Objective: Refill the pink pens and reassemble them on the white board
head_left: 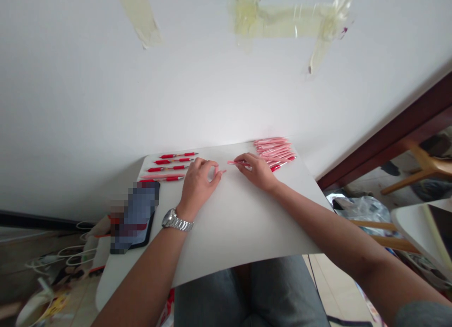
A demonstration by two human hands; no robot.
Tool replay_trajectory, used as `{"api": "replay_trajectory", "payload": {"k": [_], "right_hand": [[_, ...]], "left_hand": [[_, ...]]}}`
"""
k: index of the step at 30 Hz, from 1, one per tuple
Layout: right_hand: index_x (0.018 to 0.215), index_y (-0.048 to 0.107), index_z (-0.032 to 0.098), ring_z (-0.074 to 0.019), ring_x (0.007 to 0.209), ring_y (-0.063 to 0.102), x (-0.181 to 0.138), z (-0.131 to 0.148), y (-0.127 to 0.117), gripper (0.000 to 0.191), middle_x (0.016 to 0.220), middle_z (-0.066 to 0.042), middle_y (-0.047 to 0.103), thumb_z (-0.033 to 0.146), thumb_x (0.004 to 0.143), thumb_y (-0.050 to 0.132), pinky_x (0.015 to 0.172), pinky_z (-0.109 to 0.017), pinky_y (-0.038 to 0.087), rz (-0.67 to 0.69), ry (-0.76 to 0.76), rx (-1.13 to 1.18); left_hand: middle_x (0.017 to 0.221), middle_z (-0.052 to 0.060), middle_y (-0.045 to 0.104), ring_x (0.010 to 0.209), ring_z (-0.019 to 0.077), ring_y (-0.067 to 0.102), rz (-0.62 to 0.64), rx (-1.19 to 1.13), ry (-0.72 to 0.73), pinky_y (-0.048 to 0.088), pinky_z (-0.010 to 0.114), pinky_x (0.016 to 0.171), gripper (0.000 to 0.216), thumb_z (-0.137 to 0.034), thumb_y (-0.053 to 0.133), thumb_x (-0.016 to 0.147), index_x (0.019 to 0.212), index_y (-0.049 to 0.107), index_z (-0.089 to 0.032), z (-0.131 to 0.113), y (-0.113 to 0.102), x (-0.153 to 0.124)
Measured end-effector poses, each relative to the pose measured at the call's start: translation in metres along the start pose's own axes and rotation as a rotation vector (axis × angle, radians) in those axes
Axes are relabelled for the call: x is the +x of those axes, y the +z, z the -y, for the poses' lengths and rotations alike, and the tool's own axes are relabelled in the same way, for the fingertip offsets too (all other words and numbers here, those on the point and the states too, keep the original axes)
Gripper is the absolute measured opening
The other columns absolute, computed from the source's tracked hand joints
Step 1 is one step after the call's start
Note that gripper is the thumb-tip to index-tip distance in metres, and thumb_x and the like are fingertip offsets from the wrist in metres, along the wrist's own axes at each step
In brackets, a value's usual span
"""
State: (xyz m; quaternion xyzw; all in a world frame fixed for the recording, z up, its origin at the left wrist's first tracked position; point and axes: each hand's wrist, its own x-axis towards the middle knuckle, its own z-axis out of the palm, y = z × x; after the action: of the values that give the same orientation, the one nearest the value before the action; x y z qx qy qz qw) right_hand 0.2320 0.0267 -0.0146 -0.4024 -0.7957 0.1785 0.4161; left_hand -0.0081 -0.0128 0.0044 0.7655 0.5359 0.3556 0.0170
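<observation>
Above the middle of the white table (247,228), my left hand (199,178) is closed, thumb and index finger pinching a small thin pink piece (222,171). A metal wristwatch is on that wrist. My right hand (259,170) faces it, fingers closed around a slim pink pen-like stick (232,163) whose end points left. A small gap separates the two pieces. Behind my right hand lies a pile of slim pink sticks (271,145), with a red pen (278,167) beside it. Several red pens (171,168) lie in a row left of my left hand, with a pink stick among them.
A phone (143,218), partly pixelated, rests at the table's left edge. The white wall (197,91) with tape strips rises behind the table. Cables (76,251) and a bin are on the floor at left; a wooden chair (416,167) and bags are at right.
</observation>
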Motion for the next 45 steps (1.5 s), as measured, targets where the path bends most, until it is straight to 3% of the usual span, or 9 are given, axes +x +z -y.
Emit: {"api": "replay_trajectory", "payload": {"k": [4, 12, 19, 25, 38, 45], "right_hand": [[0.110, 0.071, 0.023, -0.0192, 0.090, 0.070, 0.000, 0.003, 0.001, 0.014, 0.102, -0.006, 0.076, 0.032, 0.105, 0.061, 0.079, -0.031, 0.052, -0.004, -0.006, -0.007], [0.109, 0.071, 0.023, -0.0183, 0.090, 0.071, 0.000, 0.004, 0.001, 0.012, 0.102, -0.005, 0.076, 0.031, 0.104, 0.063, 0.079, -0.029, 0.051, -0.019, -0.018, -0.010], [0.109, 0.072, 0.023, -0.0190, 0.090, 0.071, 0.000, 0.004, 0.001, 0.014, 0.102, -0.006, 0.076, 0.033, 0.105, 0.062, 0.078, -0.030, 0.052, -0.008, -0.031, 0.001], [0.110, 0.072, 0.023, -0.0197, 0.092, 0.071, 0.000, 0.003, 0.002, 0.015, 0.104, -0.007, 0.077, 0.032, 0.106, 0.061, 0.080, -0.031, 0.052, 0.018, -0.053, 0.000], [0.112, 0.071, 0.023, -0.0207, 0.095, 0.072, 0.000, 0.007, -0.001, 0.014, 0.107, -0.007, 0.077, 0.028, 0.105, 0.060, 0.082, -0.033, 0.055, 0.052, -0.112, 0.030], [0.117, 0.073, 0.022, -0.0203, 0.095, 0.074, 0.000, 0.007, -0.001, 0.017, 0.110, -0.007, 0.077, 0.025, 0.104, 0.061, 0.084, -0.033, 0.057, 0.088, -0.095, 0.054]], "left_hand": [[0.105, 0.009, 0.058, 0.097, 0.0294, 0.057, 0.045, 0.101, 0.063, 0.050, 0.044, 0.091, 0.011, -0.032, 0.072, 0.095, 0.102, 0.075, -0.025, -0.006, 0.005, 0.000], [0.106, 0.010, 0.058, 0.100, 0.0304, 0.056, 0.090, 0.163, 0.046, 0.050, 0.046, 0.092, 0.007, -0.027, 0.067, 0.099, 0.096, 0.072, -0.023, -0.010, 0.007, 0.001], [0.110, 0.007, 0.065, 0.103, 0.0261, 0.063, 0.011, -0.005, 0.012, 0.052, 0.040, 0.094, 0.009, -0.023, 0.061, 0.102, 0.104, 0.070, -0.024, -0.006, 0.000, 0.001], [0.098, 0.005, 0.070, 0.094, 0.0231, 0.066, 0.001, -0.081, -0.016, 0.051, 0.036, 0.086, 0.013, -0.028, 0.056, 0.106, 0.106, 0.069, -0.024, -0.006, -0.005, 0.001], [0.099, 0.004, 0.070, 0.090, 0.0206, 0.066, 0.001, -0.113, 0.049, 0.052, 0.034, 0.085, 0.012, -0.025, 0.060, 0.105, 0.103, 0.071, -0.024, -0.010, -0.009, 0.001], [0.105, 0.002, 0.074, 0.094, 0.0177, 0.070, -0.018, -0.220, 0.109, 0.057, 0.032, 0.089, 0.011, -0.020, 0.062, 0.104, 0.111, 0.071, -0.024, -0.012, -0.003, 0.001]]}}
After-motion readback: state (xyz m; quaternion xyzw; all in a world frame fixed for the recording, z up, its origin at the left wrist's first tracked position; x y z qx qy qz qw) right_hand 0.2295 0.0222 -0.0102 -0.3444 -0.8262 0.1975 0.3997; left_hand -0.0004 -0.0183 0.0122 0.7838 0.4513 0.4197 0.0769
